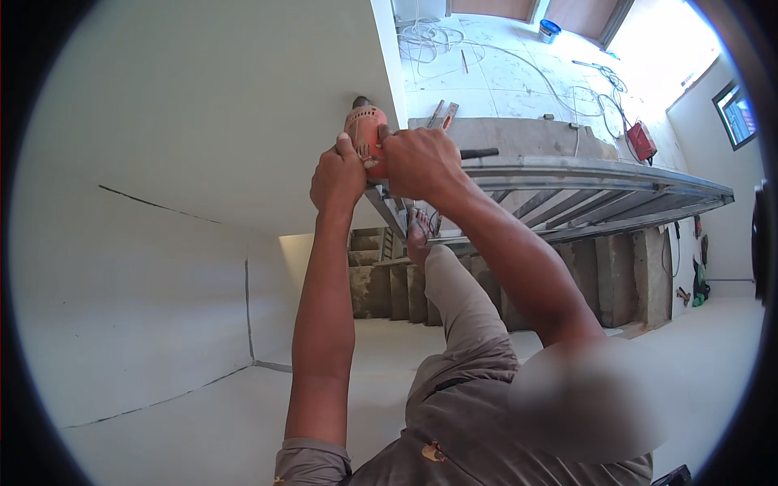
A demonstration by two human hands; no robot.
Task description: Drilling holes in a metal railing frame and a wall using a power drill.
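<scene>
A red power drill [366, 123] is held up against the white wall [243, 97], its dark chuck end touching or very near the surface. My left hand [339, 174] wraps around its near left side, thumb up along the body. Gripping it from the right is my right hand [423, 162], fingers closed round the body. A black rod-like part [480, 153] sticks out to the right beyond my right hand; whether it belongs to the drill I cannot tell. The drill bit, if any, is hidden.
Below my right arm runs a metal railing [600, 174], with my bare foot [419, 227] beside or on it. Concrete stairs [377, 292] descend beneath. On the tiled floor lie coiled cables [425, 40], a blue bucket [549, 31], a level [450, 115] and a red machine [641, 141].
</scene>
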